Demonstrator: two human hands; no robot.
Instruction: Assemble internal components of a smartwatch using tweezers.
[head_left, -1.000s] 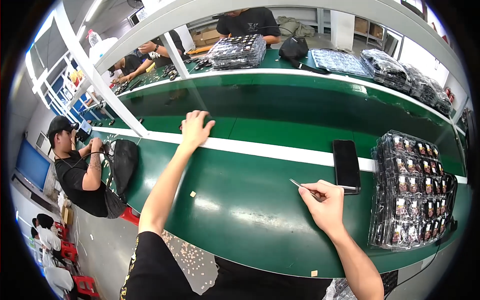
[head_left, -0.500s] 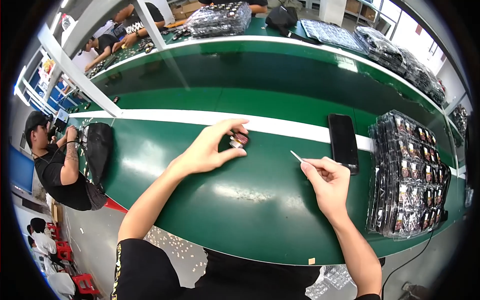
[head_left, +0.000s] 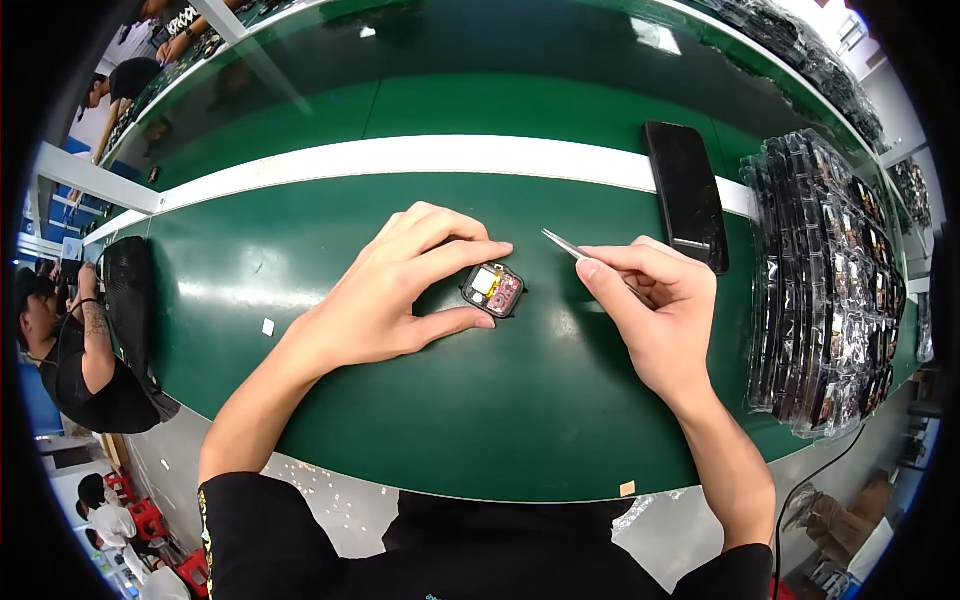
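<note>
An open smartwatch case (head_left: 493, 290) lies on the green tabletop, its inside facing up: a white block, yellow tape and a reddish circuit board show within a black frame. My left hand (head_left: 385, 290) curls around its left side, thumb at the lower edge and index finger at the upper edge. In my right hand (head_left: 655, 310) is a pair of metal tweezers (head_left: 566, 244), pinched between thumb and fingers. Their tips point up and left, above the table and apart from the case.
A black phone (head_left: 688, 195) rests at the right across the white ledge (head_left: 420, 155). Beside it stands a tall stack of clear trays (head_left: 815, 290) with small parts. A white square (head_left: 268, 327) and a tan square (head_left: 627, 489) lie on the table. A co-worker (head_left: 85, 350) sits at the far left by a black bag (head_left: 130, 310).
The view has tipped downward. The watch case, tilted up in my left hand before, now lies flat with its inside showing. The tweezers have come closer to it. A white square now shows at left.
</note>
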